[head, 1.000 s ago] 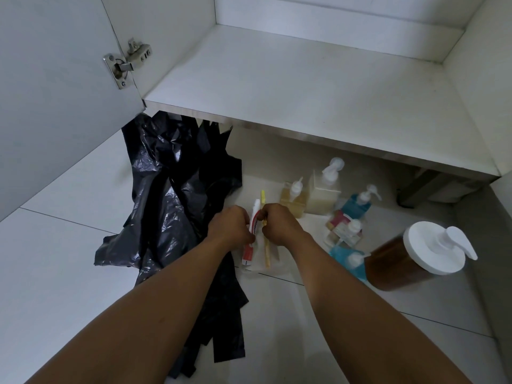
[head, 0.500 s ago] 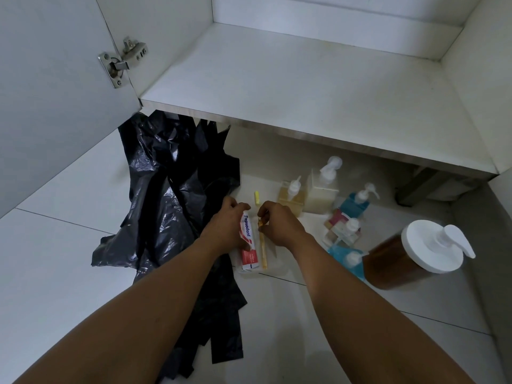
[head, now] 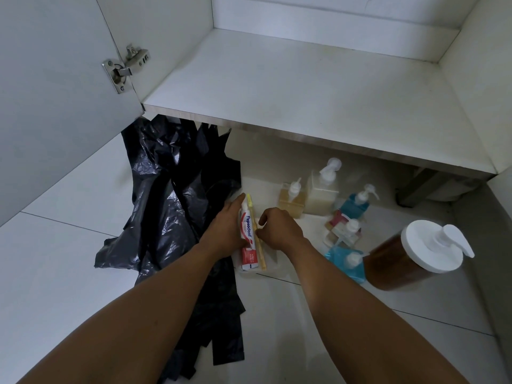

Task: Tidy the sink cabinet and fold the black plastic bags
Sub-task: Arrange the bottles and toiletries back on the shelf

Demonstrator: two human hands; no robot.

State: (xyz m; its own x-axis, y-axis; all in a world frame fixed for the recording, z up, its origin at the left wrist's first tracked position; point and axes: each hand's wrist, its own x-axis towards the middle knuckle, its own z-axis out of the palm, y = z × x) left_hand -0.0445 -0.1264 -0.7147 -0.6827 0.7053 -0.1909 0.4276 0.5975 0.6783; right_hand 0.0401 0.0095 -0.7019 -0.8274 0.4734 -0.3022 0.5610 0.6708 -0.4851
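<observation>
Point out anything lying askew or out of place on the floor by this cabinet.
The big brown pump bottle lies tipped on its side at the right, while the smaller bottles stand upright. The black plastic bags sprawl crumpled and unfolded at the left, partly under the cabinet shelf. No spill shows.

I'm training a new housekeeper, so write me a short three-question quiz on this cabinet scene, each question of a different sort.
1. True or false: the white cabinet shelf has bottles standing on it.
2. Multiple choice: the red-and-white toothpaste tube lies (a) between the two hands, (b) on the shelf, (c) on the crumpled black plastic bags.
3. Fill in: the large brown pump bottle with a white lid is lying on its ____.

Key:
1. False; the shelf is bare, and the bottles are on the tiled floor.
2. (a), between the left hand and right hand, beside a thin yellow toothbrush.
3. Side.
</observation>
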